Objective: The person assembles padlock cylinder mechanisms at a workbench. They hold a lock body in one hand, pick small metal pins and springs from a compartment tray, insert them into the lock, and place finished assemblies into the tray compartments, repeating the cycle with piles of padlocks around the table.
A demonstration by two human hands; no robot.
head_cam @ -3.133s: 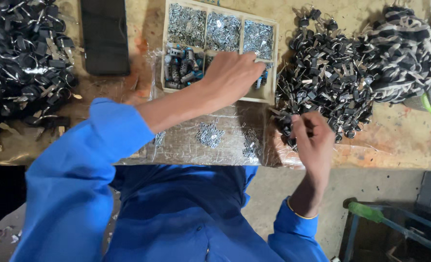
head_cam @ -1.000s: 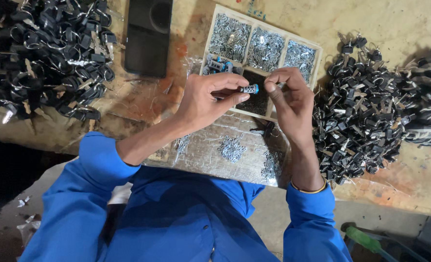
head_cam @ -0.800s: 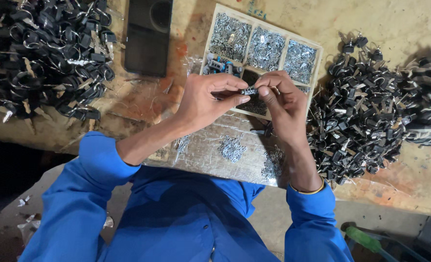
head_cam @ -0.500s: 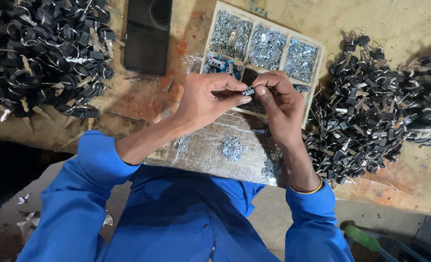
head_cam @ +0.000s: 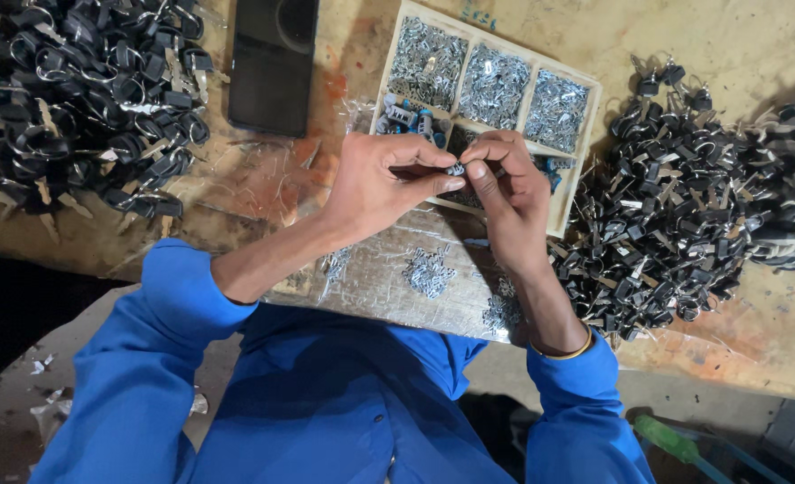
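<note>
Far left of my bench there's a big heap of black keyring pieces (head_cam: 75,99), and just right of it a flat black slab (head_cam: 272,63) lying on the wood. Then comes my left hand (head_cam: 375,184), fingers curled in tight, thumb and forefinger pinched on a small metal part (head_cam: 455,168) right over the front edge of the wooden compartment tray (head_cam: 585,161). My right hand (head_cam: 509,202) meets it from the other side, fingertips (head_cam: 476,172) also closed narrow on that same little part, so both hands are touching each other at the pinch. Can't really make out what the part is exactly, too tiny.

The tray's back three compartments are full of silvery bits, and the front ones have some blue-and-metal pieces. Below my hands, a small clump of silver bits (head_cam: 429,271) sits on the plastic-covered board (head_cam: 370,278). Off to the right, another big pile of black pieces (head_cam: 675,197).
</note>
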